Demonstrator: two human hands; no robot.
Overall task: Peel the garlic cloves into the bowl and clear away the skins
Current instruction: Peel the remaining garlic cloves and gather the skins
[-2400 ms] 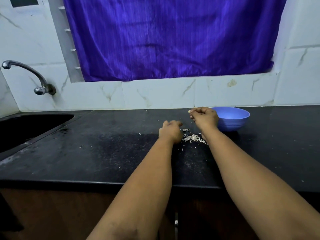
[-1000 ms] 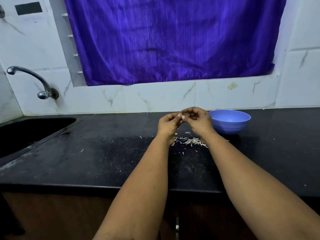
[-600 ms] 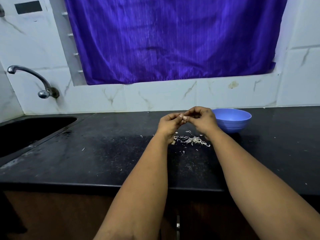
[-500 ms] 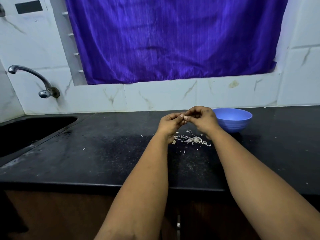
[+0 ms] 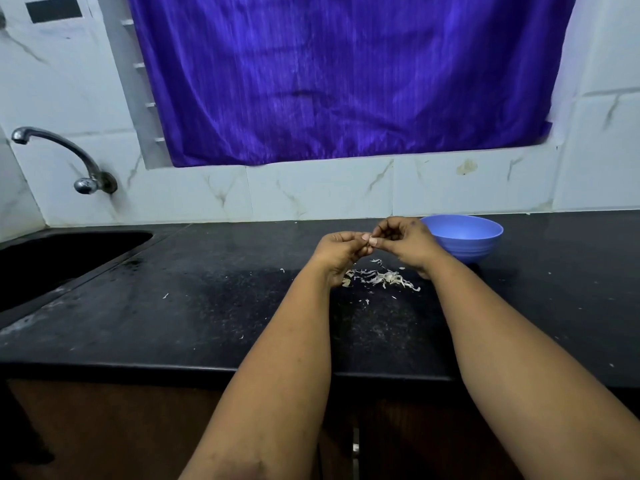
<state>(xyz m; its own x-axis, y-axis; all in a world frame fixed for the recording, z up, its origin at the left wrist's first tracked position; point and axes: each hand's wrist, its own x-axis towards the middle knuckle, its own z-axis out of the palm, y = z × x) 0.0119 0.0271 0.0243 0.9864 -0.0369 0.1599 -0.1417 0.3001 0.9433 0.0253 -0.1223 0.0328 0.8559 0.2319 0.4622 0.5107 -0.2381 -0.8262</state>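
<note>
No readable text

I am seeing no words, labels, brands or numbers showing anywhere around the blue bowl (image 5: 462, 237), nor on the bowl itself.

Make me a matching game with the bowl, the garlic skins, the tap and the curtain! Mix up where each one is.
Things:
1. blue bowl
2. garlic skins
3. tap
4. purple curtain

Places:
A. on the wall above the sink
B. in a heap on the black counter, under the hands
C. hanging over the window
D. on the counter just beyond the right hand

Pairs: 1-D, 2-B, 3-A, 4-C
</note>
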